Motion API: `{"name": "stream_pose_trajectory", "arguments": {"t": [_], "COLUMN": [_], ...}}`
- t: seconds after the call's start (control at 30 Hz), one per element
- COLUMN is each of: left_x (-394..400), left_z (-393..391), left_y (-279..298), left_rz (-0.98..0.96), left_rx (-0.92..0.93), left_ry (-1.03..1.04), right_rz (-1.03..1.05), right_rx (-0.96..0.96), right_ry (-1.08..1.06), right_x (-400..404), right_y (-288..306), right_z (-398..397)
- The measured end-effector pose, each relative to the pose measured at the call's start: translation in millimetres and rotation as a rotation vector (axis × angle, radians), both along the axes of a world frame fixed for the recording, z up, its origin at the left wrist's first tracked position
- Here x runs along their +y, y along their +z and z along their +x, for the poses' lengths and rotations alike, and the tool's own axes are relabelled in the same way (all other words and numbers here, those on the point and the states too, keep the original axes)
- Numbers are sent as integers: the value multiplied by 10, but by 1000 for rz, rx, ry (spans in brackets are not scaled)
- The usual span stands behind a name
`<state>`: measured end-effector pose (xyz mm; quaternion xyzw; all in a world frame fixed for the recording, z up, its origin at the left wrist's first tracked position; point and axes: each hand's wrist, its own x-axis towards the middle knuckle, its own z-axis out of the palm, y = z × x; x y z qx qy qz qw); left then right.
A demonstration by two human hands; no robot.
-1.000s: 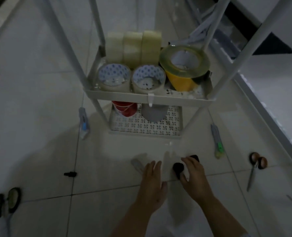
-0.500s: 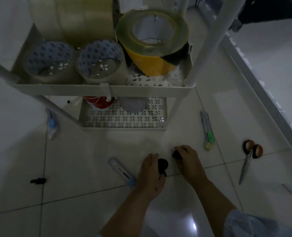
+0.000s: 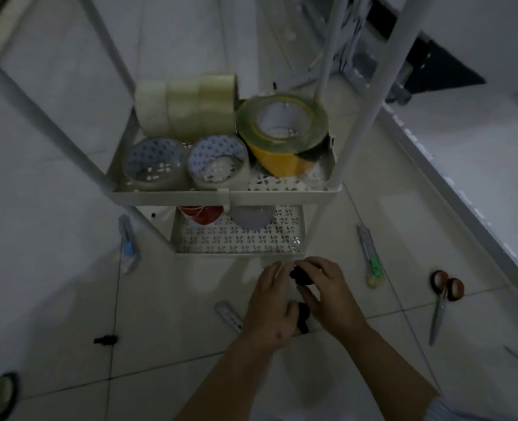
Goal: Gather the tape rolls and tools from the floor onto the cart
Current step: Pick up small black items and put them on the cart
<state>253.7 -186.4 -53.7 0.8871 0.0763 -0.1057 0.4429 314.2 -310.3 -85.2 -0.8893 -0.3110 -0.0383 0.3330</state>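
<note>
From the head view, I see my left hand [image 3: 271, 311] and right hand [image 3: 327, 294] meeting low in the centre of the frame, just below the cart [image 3: 221, 194]. Both hold dark scissors [image 3: 301, 294]: the right fingers [image 3: 312, 265] curl over one black handle loop, the left thumb and fingers pinch the other; the blades are hidden.

On the cart's upper shelf sit clear tape rolls [image 3: 188, 107], two flat rolls [image 3: 186, 164] and a yellow-black roll [image 3: 282, 132].

On the floor lie a green utility knife [image 3: 370, 256] at right, orange-handled scissors [image 3: 443, 299] farther right, a blue knife [image 3: 127, 241] at left and a pale knife [image 3: 228, 316] beside my left wrist.
</note>
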Motion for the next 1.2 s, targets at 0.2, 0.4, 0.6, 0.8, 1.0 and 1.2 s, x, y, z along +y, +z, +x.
{"name": "stream_pose_trajectory", "arguments": {"t": [0.2,0.4,0.6,0.8,1.0,1.2], "left_x": [185,454,573,621,501,242], "left_z": [-31,168,369,300,122,-60], "left_y": [595,1136,1261,1183,905,512], "left_rz": [29,109,238,192,112,66], "left_rx": [-322,-542,-454,-497,-464,-307], "left_ry": [98,131,107,154,212,190], "right_rz": [76,148,38,-17,128,75], "right_rx": [-142,-280,-196,-149,-213,-106], "right_ry": [-16,-78,-138,-158,-141,-162], "right_x": [289,569,770,832,649,258], "right_y": [730,1442,1523,1469,1260,784], "right_z": [55,225,435,466,215,-22]}}
